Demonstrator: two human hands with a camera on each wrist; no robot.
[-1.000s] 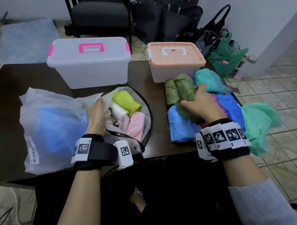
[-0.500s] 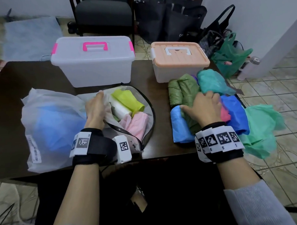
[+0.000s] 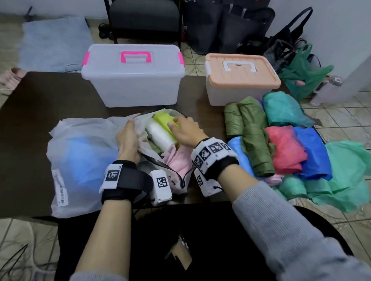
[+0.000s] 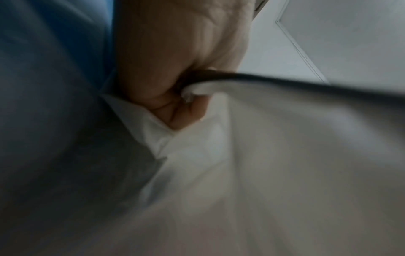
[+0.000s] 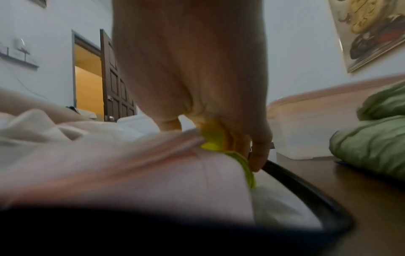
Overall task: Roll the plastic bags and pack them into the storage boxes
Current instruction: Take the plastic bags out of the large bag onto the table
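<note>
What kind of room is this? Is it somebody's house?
Probably a room in a home. A dark table stands on a tiled floor, with a chair behind it, tote bags against the wall, and a wooden door and wall picture nearby.

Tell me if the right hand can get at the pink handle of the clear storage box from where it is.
Probably yes. The right hand is at the yellow-green roll in the pouch, and the pink handle sits exposed on the shut lid just beyond, nothing between.
</note>
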